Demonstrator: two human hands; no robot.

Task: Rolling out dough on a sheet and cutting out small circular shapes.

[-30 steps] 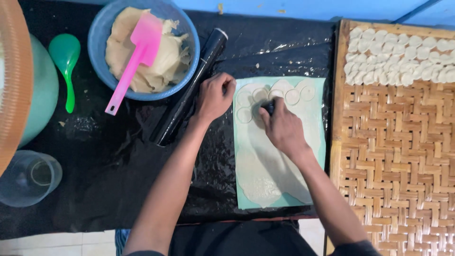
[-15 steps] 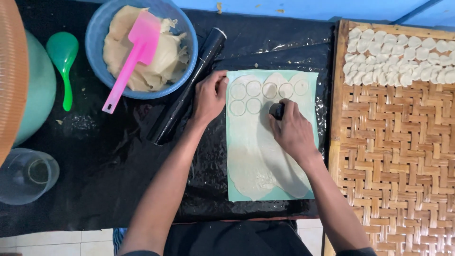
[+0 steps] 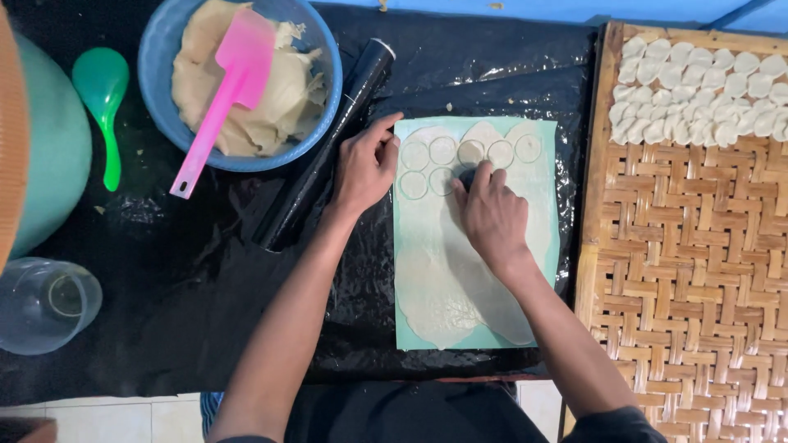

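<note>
On the black sheet: a pale green mat [image 3: 546,246] lies in front of you, with a thin rolled-out dough sheet [image 3: 460,279] spread over most of it.
Your right hand: your right hand [image 3: 492,217] lies knuckles-up on the dough sheet, fingers curled down over a small dark round cutter [image 3: 468,175] and pressing it into the dough; only a sliver of the cutter shows past your fingertips.
Your left hand: your left hand [image 3: 365,168] rests at the mat's left edge, holding nothing, its fingers loosely bent, with the fingertips touching the mat's top left corner.
Cut rounds: circles [image 3: 443,150] are already marked in the dough along the far end, a row of five plus two in a second row just left of the cutter.
Rolling pin: a black rolling pin [image 3: 328,152] lies slantwise just left of your left hand, touching the blue bowl.
Bowl: the blue bowl [image 3: 160,98] holds a lump of dough [image 3: 279,98] with a pink spatula [image 3: 222,98] leaning in it.
Left side: a green spoon [image 3: 103,107] and a clear plastic cup [image 3: 45,303] sit well away from the mat.
Right side: a woven bamboo tray [image 3: 689,295] lies beside the mat, with finished dough rounds [image 3: 706,94] heaped in its far corner.
</note>
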